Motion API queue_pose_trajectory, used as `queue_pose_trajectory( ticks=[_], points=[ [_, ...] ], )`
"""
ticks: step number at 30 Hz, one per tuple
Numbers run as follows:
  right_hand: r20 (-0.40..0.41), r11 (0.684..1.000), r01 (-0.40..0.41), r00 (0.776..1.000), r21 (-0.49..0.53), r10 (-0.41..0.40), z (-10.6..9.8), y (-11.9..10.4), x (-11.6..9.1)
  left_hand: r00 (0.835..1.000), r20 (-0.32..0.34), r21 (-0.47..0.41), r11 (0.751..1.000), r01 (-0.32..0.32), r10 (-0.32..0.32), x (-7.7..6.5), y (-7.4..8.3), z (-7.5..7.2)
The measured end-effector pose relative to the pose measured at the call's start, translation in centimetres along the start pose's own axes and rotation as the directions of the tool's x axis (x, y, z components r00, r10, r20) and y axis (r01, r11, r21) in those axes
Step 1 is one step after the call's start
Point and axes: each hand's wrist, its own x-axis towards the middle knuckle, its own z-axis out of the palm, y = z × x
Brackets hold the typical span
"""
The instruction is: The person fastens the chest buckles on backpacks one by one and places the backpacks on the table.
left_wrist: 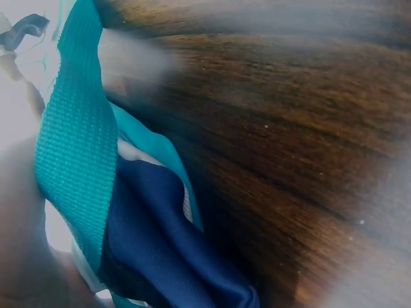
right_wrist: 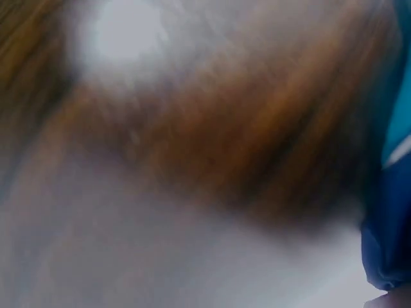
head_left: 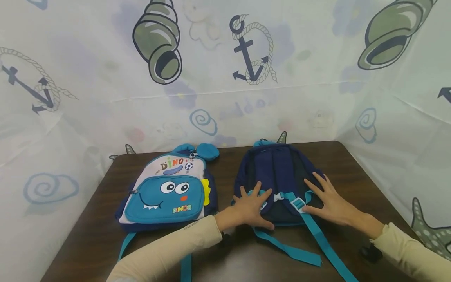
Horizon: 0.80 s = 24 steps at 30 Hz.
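Observation:
A navy backpack (head_left: 267,164) lies on the table with its back panel and shoulder straps facing up. My left hand (head_left: 248,209), fingers spread, rests over its lower left part, partly hiding a buckle. On the lower right side my right hand (head_left: 331,201) has its fingers spread along the edge, thumb right at the white strap buckle (head_left: 298,204). A white chest clip (head_left: 278,196) sits between the two hands. Turquoise webbing (head_left: 325,244) trails from the bag toward the near edge. In the left wrist view a turquoise strap (left_wrist: 80,135) hangs close beside the navy fabric (left_wrist: 151,218).
Left of the hands lies a second backpack (head_left: 165,196), front up, with a blue dinosaur face and a round turquoise tag (head_left: 207,151). The brown wooden table (head_left: 225,168) carries both bags. A white printed cloth (head_left: 218,98) hangs behind and at the sides.

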Motion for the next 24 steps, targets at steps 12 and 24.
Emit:
queue_pose_trajectory(
  ticks=[12, 24],
  points=[
    [-0.005, 0.981, 0.118, 0.993, -0.157, -0.120, -2.9, -2.5, 2.3, 0.987, -0.156, 0.164, 0.986, -0.024, 0.050, -0.4, -0.8, -1.4],
    [0.080, 0.977, 0.192, 0.980, -0.092, -0.185, -2.5, -5.4, 4.4, 0.987, -0.163, 0.088, 0.996, 0.017, -0.003, -2.1, -3.6, -3.6]
  ],
)
